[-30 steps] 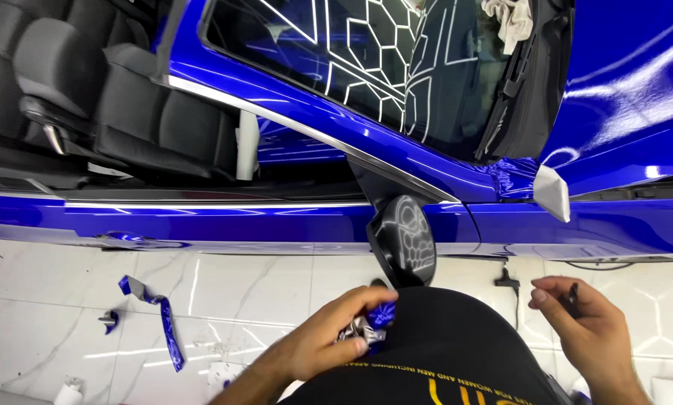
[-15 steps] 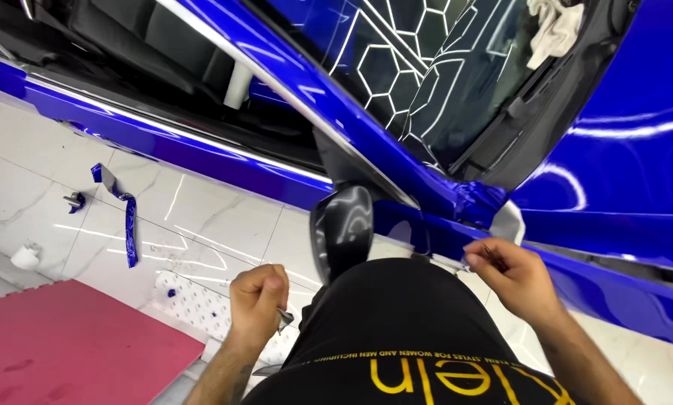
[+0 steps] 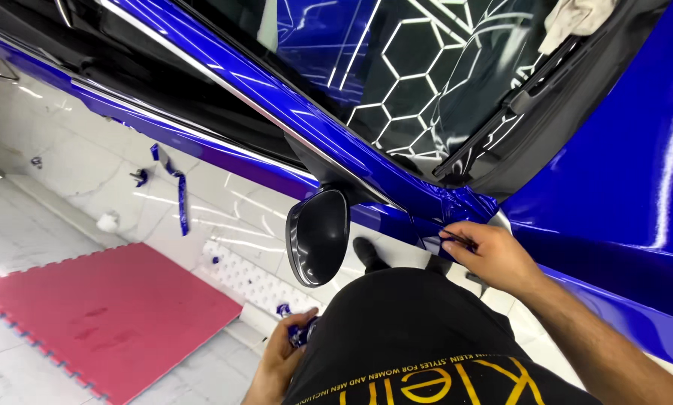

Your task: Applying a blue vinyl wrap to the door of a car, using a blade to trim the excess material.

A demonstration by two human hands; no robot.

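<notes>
I stand beside a glossy blue car point(image 3: 614, 172), looking down at its black side mirror point(image 3: 320, 236). My right hand point(image 3: 490, 255) pinches a small dark tool against the blue film at the base of the windscreen pillar, just right of the mirror. My left hand point(image 3: 280, 356) hangs low by my hip, closed on a crumpled scrap of blue film point(image 3: 300, 331). My black shirt with yellow lettering fills the bottom middle.
A pink foam mat point(image 3: 104, 311) lies on the white marble floor at lower left. Blue film strips point(image 3: 177, 187) lie on the floor near the car's sill. A wiper point(image 3: 501, 124) and a cloth point(image 3: 576, 19) rest on the windscreen.
My view has swung right along the car. My right hand rose from open air to the pillar base by the mirror. My left hand dropped to my hip, still holding the blue scrap.
</notes>
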